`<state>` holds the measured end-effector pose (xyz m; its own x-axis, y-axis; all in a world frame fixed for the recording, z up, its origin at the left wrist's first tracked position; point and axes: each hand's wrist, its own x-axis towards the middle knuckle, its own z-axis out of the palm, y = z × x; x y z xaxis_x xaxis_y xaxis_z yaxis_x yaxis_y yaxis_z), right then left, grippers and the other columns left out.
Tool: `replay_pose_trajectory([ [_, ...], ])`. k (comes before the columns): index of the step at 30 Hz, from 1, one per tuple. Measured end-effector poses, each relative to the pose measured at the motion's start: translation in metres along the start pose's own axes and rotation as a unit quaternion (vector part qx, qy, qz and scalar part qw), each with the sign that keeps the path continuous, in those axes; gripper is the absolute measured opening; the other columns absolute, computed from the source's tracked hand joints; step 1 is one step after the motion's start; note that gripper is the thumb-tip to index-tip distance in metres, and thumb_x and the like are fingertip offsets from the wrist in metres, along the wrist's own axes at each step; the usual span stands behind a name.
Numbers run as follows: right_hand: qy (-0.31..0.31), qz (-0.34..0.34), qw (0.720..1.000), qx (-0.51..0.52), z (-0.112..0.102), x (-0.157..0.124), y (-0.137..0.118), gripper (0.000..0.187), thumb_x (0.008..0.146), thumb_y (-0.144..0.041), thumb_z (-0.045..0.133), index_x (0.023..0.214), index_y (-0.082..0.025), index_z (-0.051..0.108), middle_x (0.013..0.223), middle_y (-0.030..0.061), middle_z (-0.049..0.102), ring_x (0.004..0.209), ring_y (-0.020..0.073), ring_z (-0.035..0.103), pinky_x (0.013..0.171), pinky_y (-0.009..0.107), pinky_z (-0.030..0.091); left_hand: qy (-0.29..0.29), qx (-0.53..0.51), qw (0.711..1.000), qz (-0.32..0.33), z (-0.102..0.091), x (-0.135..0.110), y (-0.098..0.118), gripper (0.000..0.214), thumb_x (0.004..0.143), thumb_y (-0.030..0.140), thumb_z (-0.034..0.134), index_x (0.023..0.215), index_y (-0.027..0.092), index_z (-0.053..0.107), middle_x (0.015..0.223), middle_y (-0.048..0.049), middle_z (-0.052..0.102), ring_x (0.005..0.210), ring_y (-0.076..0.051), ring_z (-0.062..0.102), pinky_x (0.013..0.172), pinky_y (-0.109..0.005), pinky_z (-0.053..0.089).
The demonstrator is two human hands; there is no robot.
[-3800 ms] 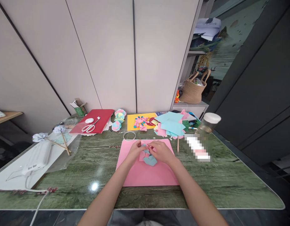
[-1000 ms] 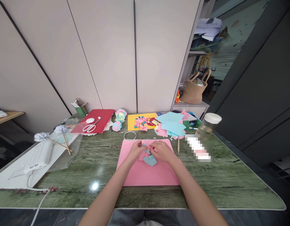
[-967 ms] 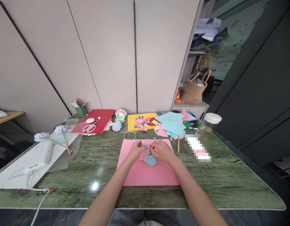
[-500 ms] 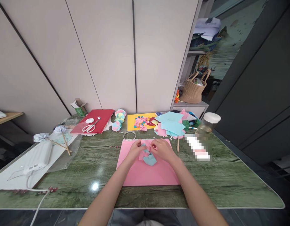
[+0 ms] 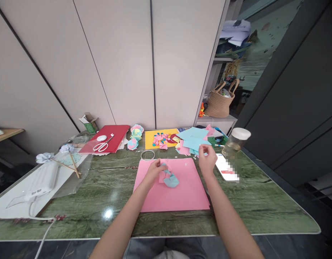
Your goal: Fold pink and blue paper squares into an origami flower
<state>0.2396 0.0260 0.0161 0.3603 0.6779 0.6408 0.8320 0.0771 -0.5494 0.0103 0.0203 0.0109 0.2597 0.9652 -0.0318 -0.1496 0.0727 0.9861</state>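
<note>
A pink paper sheet (image 5: 179,194) lies on the green marble table (image 5: 263,208). On it rests a small folded piece of pink and blue paper (image 5: 170,178). My left hand (image 5: 154,171) pinches the left side of that folded piece. My right hand (image 5: 207,160) is off to the right, at the near edge of a pile of blue and pink paper squares (image 5: 194,142), its fingers curled over a blue sheet there.
A tape ring (image 5: 147,155), a yellow card with paper scraps (image 5: 160,139), paper flowers (image 5: 135,135), a red folder (image 5: 108,142) with scissors (image 5: 101,145), a glass jar (image 5: 236,142), a phone (image 5: 226,169) and a white power bank (image 5: 43,180) lie around.
My right hand has left the folded piece and moved right and back to the paper pile. My left hand stays on the folded piece. The wooden stick by the pink sheet is now hidden.
</note>
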Motion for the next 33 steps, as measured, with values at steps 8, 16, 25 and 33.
replay_pose_trajectory([
  [8,-0.122,0.054,0.988,-0.074,0.023,0.012,0.059,0.035,0.071,-0.011,0.045,0.103,-0.016,0.058,0.079,0.0097,0.065,0.076,0.0229,0.057,0.066,0.032,0.038,-0.008,-0.035,0.999,-0.006,-0.002,0.000,-0.001,0.017,0.054,0.016,0.062,0.070,0.015,0.057,0.061,-0.0003,0.059,0.061,-0.015,0.056,0.057,-0.025,0.038],
  [16,-0.179,0.052,0.977,-0.107,0.024,0.012,0.054,0.029,0.076,-0.037,0.044,0.097,-0.023,0.059,0.095,0.0066,0.061,0.093,0.0250,0.049,0.073,0.034,0.034,-0.029,-0.080,0.996,-0.020,-0.005,0.005,-0.004,0.018,0.057,0.015,0.060,0.075,0.015,0.058,0.069,-0.0025,0.062,0.062,-0.015,0.058,0.058,-0.025,0.040],
  [25,-0.212,0.036,0.969,-0.121,0.031,-0.002,0.044,0.029,0.065,-0.046,0.056,0.076,-0.020,0.056,0.079,0.0059,0.059,0.086,0.0250,0.050,0.073,0.036,0.030,-0.037,-0.112,0.992,-0.052,-0.012,0.013,-0.019,0.015,0.055,0.013,0.059,0.070,0.013,0.058,0.065,-0.0032,0.063,0.059,-0.015,0.057,0.058,-0.025,0.040],
  [33,-0.189,0.058,0.976,-0.091,0.031,0.001,0.039,0.021,0.069,-0.041,0.053,0.069,-0.019,0.052,0.065,0.0009,0.058,0.072,0.0200,0.053,0.069,0.032,0.030,-0.043,-0.117,0.990,-0.067,-0.013,0.014,-0.020,0.016,0.053,0.011,0.059,0.068,0.012,0.059,0.064,-0.0042,0.063,0.058,-0.015,0.058,0.059,-0.026,0.041],
])
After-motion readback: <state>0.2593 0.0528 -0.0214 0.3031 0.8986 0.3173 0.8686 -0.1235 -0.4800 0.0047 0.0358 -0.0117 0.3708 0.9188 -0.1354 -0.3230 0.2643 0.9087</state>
